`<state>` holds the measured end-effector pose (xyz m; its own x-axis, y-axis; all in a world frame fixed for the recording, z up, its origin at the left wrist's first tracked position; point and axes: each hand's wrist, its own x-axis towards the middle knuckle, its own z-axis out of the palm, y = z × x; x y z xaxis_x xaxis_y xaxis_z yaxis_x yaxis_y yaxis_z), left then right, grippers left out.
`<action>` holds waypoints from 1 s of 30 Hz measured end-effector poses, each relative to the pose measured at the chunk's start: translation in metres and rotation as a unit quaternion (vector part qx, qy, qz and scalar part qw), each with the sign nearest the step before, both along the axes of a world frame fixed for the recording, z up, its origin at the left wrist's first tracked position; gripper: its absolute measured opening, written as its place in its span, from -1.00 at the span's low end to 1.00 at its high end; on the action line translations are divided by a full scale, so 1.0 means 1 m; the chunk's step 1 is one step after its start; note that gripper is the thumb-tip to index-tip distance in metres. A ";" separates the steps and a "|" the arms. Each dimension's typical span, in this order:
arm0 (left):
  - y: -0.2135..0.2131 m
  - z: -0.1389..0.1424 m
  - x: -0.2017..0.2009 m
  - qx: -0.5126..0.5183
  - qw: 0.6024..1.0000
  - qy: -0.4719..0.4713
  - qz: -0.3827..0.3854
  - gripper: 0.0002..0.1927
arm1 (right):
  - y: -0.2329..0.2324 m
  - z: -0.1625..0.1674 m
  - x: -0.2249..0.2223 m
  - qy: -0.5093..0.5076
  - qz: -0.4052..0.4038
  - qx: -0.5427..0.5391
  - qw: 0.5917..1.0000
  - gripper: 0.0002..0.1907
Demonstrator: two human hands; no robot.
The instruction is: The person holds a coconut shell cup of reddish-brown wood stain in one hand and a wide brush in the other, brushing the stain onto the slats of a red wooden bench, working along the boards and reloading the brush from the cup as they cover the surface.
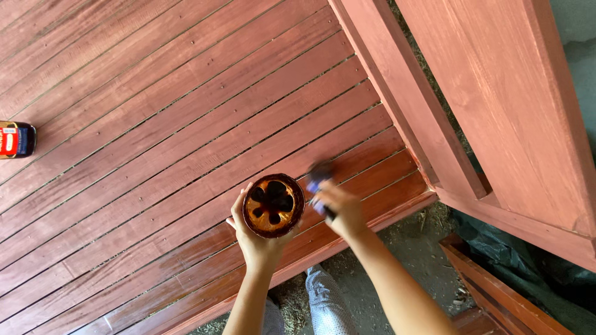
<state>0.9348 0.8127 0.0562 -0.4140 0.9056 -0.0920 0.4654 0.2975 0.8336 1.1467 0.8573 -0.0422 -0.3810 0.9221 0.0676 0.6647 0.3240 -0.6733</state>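
Fingers (239, 208) of the left hand (256, 239) wrap a stain-smeared round container (273, 205); right hand (338, 208) grips a blurred brush (318, 177).

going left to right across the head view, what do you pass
dark jar at the left edge → left hand → round stain-smeared container it holds → right hand with a blurred brush → upright red wooden post
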 end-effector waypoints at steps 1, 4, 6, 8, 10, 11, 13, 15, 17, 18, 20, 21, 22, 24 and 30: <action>0.000 0.000 0.000 0.000 1.000 0.002 -0.001 0.13 | -0.002 0.003 0.000 0.016 0.012 -0.032 0.999 -0.68; 0.003 0.002 0.001 -0.005 1.000 -0.004 0.003 0.16 | 0.012 0.018 0.046 0.049 0.002 -0.049 0.998 -0.67; 0.005 0.002 0.001 -0.017 1.000 -0.010 0.004 0.17 | 0.031 0.024 0.088 0.022 -0.098 0.015 0.995 -0.65; 0.007 0.003 0.001 -0.027 1.000 -0.009 -0.004 0.17 | 0.040 0.020 0.099 -0.027 -0.194 0.047 0.979 -0.64; 0.009 0.001 0.003 -0.028 0.999 -0.001 -0.017 0.16 | 0.038 0.012 0.086 -0.070 -0.258 0.075 0.961 -0.65; 0.009 0.001 0.005 -0.024 0.999 -0.007 -0.020 0.16 | 0.032 0.008 0.071 -0.060 -0.218 0.081 0.971 -0.65; 0.011 -0.001 0.007 -0.015 0.999 -0.015 -0.028 0.15 | 0.020 0.005 0.046 -0.015 -0.149 0.034 0.988 -0.69; 0.012 -0.003 0.009 -0.016 0.999 -0.007 -0.032 0.14 | 0.011 0.013 0.036 0.067 -0.113 -0.054 0.990 -0.73; 0.014 -0.006 0.015 -0.018 0.999 -0.001 -0.036 0.14 | 0.006 0.036 0.047 0.166 -0.093 -0.116 0.975 -0.72; 0.015 -0.007 0.017 -0.021 0.999 0.005 -0.039 0.14 | 0.007 0.051 0.059 0.162 -0.120 -0.123 0.972 -0.74; 0.017 -0.010 0.021 -0.030 0.998 0.020 -0.050 0.13 | 0.007 0.089 0.084 0.142 -0.187 -0.137 0.962 -0.77; 0.019 -0.012 0.024 -0.033 0.997 0.030 -0.059 0.14 | 0.005 0.109 0.095 0.125 -0.225 -0.142 0.956 -0.78; 0.020 -0.013 0.027 -0.037 0.996 0.041 -0.068 0.14 | 0.000 0.129 0.102 0.163 -0.238 -0.132 0.948 -0.80; 0.022 -0.015 0.036 -0.042 0.995 0.056 -0.073 0.12 | -0.007 0.160 0.107 0.264 -0.247 -0.125 0.924 -0.80; 0.028 -0.007 0.064 -0.013 0.989 0.105 -0.099 0.02 | -0.006 0.174 0.057 0.237 -0.260 -0.168 0.921 -0.80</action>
